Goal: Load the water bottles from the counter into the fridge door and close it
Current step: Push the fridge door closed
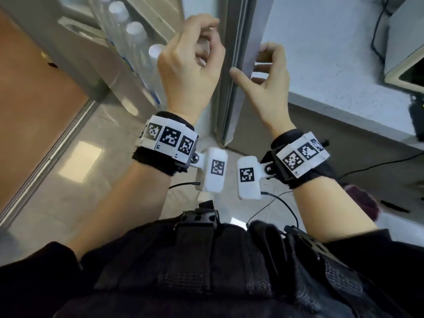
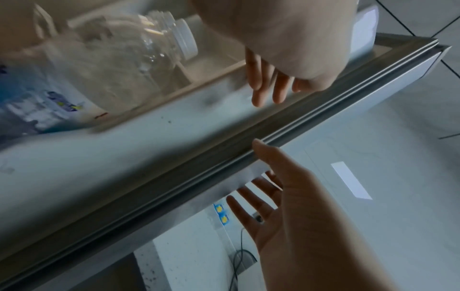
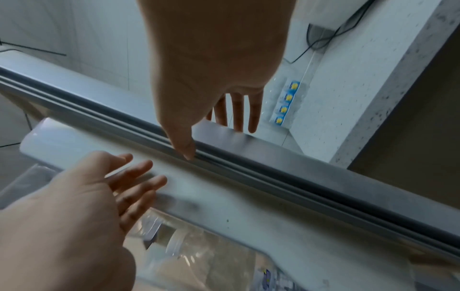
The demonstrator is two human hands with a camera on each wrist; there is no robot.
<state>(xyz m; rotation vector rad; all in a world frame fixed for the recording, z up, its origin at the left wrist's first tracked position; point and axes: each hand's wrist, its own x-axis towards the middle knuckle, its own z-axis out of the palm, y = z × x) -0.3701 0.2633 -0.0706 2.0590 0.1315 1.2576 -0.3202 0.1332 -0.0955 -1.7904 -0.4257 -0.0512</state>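
The fridge door (image 1: 229, 106) stands open, edge-on in the head view. Several clear water bottles (image 1: 135, 42) with white caps stand in a row in its door shelf. My right hand (image 1: 247, 67) grips the door's free edge: the thumb (image 3: 186, 149) lies on the grey gasket (image 3: 298, 177) and the fingers wrap behind the outer face. My left hand (image 1: 206, 42) hovers on the inner side near the closest bottle (image 2: 112, 59), fingers loose and holding nothing. In the right wrist view the left hand (image 3: 119, 177) floats by the shelf rail.
A speckled white counter (image 1: 332, 65) runs to the right of the door, with black cables and a boxy appliance (image 1: 406, 53) on it. Blue-and-yellow labels (image 3: 286, 102) show at its back; what carries them is unclear. An orange-brown panel (image 1: 34, 76) and tiled floor (image 1: 80, 168) lie left.
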